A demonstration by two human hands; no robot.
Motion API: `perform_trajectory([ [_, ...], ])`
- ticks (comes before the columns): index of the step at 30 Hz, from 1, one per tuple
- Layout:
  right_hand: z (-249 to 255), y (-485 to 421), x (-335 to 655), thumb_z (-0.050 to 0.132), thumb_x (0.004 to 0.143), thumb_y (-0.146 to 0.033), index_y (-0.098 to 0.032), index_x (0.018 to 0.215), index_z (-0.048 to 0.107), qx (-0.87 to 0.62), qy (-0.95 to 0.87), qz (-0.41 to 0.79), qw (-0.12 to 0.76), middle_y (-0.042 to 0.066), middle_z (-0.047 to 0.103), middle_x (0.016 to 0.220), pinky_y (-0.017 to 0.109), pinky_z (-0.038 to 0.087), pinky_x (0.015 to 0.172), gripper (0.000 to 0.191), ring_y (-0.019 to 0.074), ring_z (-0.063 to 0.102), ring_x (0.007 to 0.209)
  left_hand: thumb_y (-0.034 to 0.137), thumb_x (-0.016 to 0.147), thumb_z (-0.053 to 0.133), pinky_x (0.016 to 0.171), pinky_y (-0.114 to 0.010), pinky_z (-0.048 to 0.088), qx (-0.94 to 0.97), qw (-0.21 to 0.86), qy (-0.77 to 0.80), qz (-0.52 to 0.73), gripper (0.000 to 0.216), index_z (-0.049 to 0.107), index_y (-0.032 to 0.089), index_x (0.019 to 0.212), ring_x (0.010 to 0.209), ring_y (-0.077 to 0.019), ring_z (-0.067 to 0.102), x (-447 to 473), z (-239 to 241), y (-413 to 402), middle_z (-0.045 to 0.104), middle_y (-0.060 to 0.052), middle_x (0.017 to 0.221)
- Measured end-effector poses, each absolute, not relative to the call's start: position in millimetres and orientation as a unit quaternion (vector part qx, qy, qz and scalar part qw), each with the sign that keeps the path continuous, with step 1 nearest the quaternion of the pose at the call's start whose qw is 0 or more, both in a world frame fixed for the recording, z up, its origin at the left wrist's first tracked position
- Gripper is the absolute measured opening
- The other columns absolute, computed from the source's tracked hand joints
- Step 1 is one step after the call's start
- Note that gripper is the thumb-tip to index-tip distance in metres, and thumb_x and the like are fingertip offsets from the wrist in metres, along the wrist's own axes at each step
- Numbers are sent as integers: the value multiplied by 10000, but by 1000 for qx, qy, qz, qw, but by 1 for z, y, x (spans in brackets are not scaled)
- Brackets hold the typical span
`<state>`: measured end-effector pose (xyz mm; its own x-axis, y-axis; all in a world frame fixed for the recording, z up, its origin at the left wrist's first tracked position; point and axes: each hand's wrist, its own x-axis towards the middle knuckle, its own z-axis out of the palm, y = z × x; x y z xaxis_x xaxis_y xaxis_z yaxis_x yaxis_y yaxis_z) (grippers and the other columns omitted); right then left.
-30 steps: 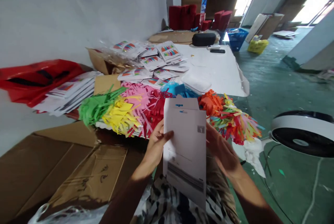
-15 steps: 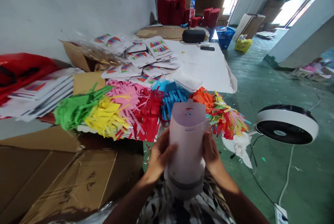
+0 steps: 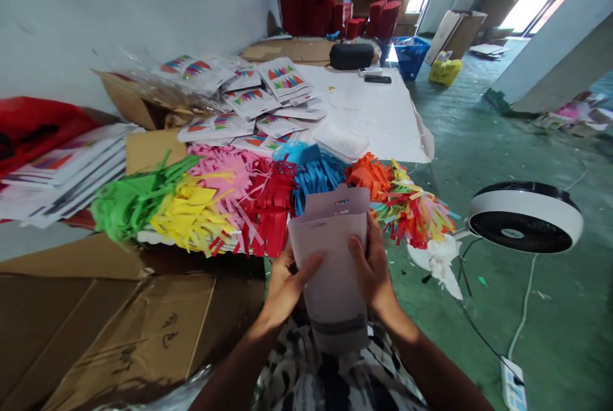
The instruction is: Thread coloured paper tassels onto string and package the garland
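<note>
A white paper packaging box (image 3: pixel 332 270) with a hang-hole flap at its top stands over my lap, its upper end toward the table. My left hand (image 3: pixel 287 280) grips its left side, thumb on the front face. From the right, my right hand (image 3: pixel 375 264) holds the other side, thumb also across the front. Just beyond the box lie bundles of cut tissue-paper tassels: blue (image 3: pixel 316 175), red (image 3: pixel 272 207), orange (image 3: pixel 370 176) and a multicoloured bunch (image 3: pixel 416 210). Further left are pink (image 3: pixel 225 171), yellow (image 3: pixel 194 213) and green (image 3: pixel 138 197) bundles.
Printed packets (image 3: pixel 251 101) are piled on the table, with flat stacked packages (image 3: pixel 71 168) to the left. A cardboard carton (image 3: pixel 119 321) stands at lower left. A fan (image 3: pixel 525 216) and a power strip (image 3: pixel 514 382) are on the right. A black case (image 3: pixel 352 56) lies at the back.
The box has gone from a rounded, bulged shape to a flatter one with clearer edges, and tilts a little left. My right thumb has come onto its front face.
</note>
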<state>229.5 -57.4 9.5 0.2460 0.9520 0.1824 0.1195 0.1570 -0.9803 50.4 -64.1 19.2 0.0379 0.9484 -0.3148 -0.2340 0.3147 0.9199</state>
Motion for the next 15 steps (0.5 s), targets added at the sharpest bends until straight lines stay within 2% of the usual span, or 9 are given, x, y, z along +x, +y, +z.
perform_trajectory([
  [3,12,-57,232,637,1004,-534,-282,1630,416,-488,-487,431,582,86,465,1673,474,385,1276,710,278,456,1535,487,755,915,693,-313,602,310,646,517,469,505,778,147,1101,751,-221,750,46,15,-59,825,-116,970],
  [7,12,-57,236,738,939,-499,-288,1566,497,-471,-449,503,569,99,661,1478,464,564,1096,704,280,669,1305,453,694,957,608,-268,563,267,658,512,484,480,790,138,1016,647,-184,719,46,7,-57,821,-95,866],
  [11,8,-59,235,775,916,-459,-281,1471,579,-492,-411,502,581,89,739,1342,415,622,962,615,261,733,1153,436,678,965,627,-271,567,257,661,504,493,468,788,139,993,686,-198,741,50,4,-59,830,-105,906],
  [15,9,-62,233,738,946,-466,-278,1448,581,-506,-434,476,574,77,729,1346,369,605,954,558,240,718,1146,440,698,954,739,-319,606,266,639,515,505,539,767,160,1119,844,-245,779,52,5,-60,829,-112,1045],
])
